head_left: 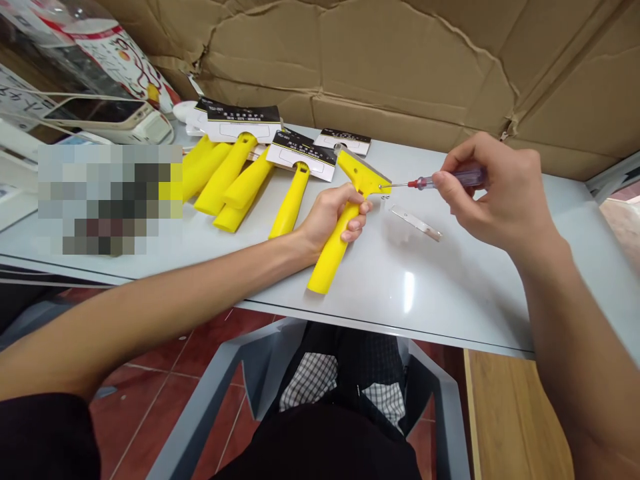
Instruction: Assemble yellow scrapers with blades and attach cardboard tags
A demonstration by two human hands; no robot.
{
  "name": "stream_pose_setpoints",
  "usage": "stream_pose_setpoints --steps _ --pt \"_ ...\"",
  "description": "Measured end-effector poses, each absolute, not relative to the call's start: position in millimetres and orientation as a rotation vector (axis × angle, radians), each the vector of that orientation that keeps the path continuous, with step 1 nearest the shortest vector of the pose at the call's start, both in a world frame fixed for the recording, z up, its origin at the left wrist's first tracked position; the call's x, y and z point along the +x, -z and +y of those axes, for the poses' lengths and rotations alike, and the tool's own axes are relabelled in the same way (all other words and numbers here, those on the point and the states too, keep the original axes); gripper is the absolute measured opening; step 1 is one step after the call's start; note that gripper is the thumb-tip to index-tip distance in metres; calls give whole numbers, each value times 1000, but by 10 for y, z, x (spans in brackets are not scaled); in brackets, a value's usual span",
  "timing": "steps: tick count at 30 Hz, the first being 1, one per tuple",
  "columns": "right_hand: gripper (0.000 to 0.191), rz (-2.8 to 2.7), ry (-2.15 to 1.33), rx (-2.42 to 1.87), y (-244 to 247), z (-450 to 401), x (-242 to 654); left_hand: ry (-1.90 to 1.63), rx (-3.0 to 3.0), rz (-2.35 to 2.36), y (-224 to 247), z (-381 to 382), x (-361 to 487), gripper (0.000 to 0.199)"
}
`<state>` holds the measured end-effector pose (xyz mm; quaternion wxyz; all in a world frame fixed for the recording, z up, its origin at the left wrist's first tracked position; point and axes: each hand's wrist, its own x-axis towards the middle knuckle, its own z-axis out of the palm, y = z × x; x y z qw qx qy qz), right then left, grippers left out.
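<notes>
My left hand (pixel 333 217) is wrapped round the neck of a yellow scraper (pixel 333 253), whose wide head points up and away from me. In my right hand (pixel 493 190) is a screwdriver (pixel 457 179) with a clear purple handle, held level from the right. Its tip meets a screw at the right end of the scraper head. Just below that head, small screws (pixel 385 198) lie on the table. A narrow metal strip (pixel 417 223) rests to their right. Several more yellow scrapers (pixel 291 203) with black-and-white cards (pixel 303 157) lie left of my left hand.
A cardboard sheet (pixel 370 67) stands along the back of the white table (pixel 370 303). At the back left are a plastic bottle (pixel 120 57) and a pale device (pixel 107 117) with a dark screen. A pixelated patch covers part of the left side.
</notes>
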<state>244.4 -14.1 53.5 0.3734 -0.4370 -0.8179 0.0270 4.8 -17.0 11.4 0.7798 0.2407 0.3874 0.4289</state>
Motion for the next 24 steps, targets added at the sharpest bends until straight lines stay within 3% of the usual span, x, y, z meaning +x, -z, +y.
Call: stream_pose_setpoints --steps 7,9,13,19,24 --pt "45 -2155 -23 -1202 -487 -58 2504 -919 533 847 -134 -180 49 23" --pt "39 -2178 -39 -1218 -495 -55 2517 -928 532 854 -134 -179 50 23" --pt "7 -2196 -102 -1034 -526 -94 2491 -909 527 862 -136 -172 51 27" --pt "20 -2254 -123 -1016 -551 -159 2462 -905 489 878 -151 -161 54 23" --pt "7 -2263 -37 -1077 -563 -127 2492 -877 412 862 -146 -148 41 20"
